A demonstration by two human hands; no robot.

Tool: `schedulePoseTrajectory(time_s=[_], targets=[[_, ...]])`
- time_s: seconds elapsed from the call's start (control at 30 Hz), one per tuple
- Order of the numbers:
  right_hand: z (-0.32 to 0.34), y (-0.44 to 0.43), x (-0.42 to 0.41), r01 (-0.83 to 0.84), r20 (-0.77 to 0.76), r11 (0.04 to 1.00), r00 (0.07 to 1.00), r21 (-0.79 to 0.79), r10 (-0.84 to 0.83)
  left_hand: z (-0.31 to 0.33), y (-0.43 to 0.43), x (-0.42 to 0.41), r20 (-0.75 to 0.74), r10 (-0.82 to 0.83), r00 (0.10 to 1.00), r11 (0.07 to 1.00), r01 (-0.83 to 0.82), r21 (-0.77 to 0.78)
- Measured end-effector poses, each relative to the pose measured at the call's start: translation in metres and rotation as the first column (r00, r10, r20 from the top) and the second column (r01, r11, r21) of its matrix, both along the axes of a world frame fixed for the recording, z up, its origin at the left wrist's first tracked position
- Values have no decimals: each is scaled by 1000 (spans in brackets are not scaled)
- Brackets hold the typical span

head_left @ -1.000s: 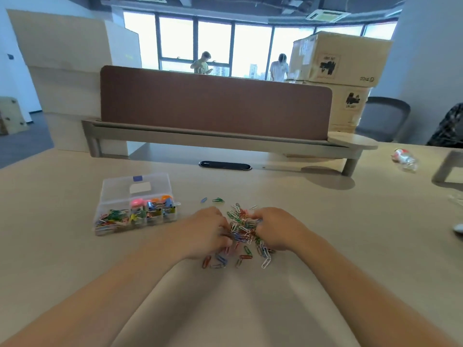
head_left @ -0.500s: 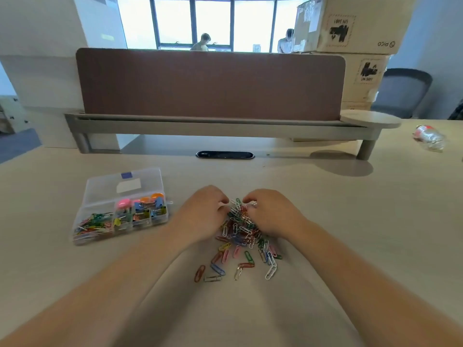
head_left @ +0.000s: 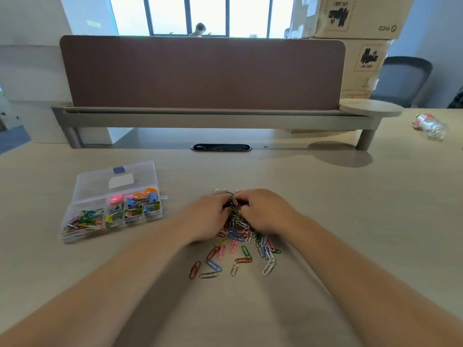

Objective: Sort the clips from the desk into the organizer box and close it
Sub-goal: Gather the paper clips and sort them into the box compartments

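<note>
Bare desk (head_left: 363, 234) lies open nearer and rightward. Loose paper clips (head_left: 234, 246) trail toward the wrists; left hand (head_left: 208, 217) and right hand (head_left: 266, 211) curl round the heap between them. Organizer box (head_left: 100, 184), lid open, sits apart leftward.

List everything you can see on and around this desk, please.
clips: a heap of many, mixed colours, desk centre between the hands
box: one, clear plastic, lid open, left of the heap
sorted clips: many, mixed colours, box's left compartment
binder clips: several, mixed colours, box's other compartments
desk: one, beige, under everything
divider: one, brown, far side of the desk
cable port: one, black, below the divider
bottle: one, clear, crushed, far right
cartons: stacked, tan, top right
chair: one, grey, beside the cartons
left hand: fingers curled into the heap
right hand: fingers curled into the heap
</note>
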State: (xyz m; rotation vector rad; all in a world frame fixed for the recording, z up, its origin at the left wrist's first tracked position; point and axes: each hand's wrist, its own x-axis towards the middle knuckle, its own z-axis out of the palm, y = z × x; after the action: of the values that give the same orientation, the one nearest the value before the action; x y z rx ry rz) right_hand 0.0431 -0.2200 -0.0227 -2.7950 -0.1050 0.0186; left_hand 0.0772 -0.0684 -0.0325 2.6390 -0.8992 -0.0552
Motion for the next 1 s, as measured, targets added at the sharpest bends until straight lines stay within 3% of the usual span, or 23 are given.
schedulePoseTrajectory(time_s=[0.4,0.53,0.63,0.8,1.0], targets=[[17,-6,-64,27,7,996,1000,85,-28,14,12,-54,37,-15,999,999,17,-39],[16,-12,-68,117,58,989,991,88,-123,22,14,-66,42,-13,999,999,15,-50],[13,-17,-61,174,4,984,985,33,-175,22,13,-66,25,-6,1000,999,6,-35],[10,-12,-49,110,-70,993,992,30,-108,18,8,-63,-27,-23,999,998,24,51],[12,-8,-60,68,-17,996,998,53,-67,15,7,-66,-19,-27,999,998,28,62]])
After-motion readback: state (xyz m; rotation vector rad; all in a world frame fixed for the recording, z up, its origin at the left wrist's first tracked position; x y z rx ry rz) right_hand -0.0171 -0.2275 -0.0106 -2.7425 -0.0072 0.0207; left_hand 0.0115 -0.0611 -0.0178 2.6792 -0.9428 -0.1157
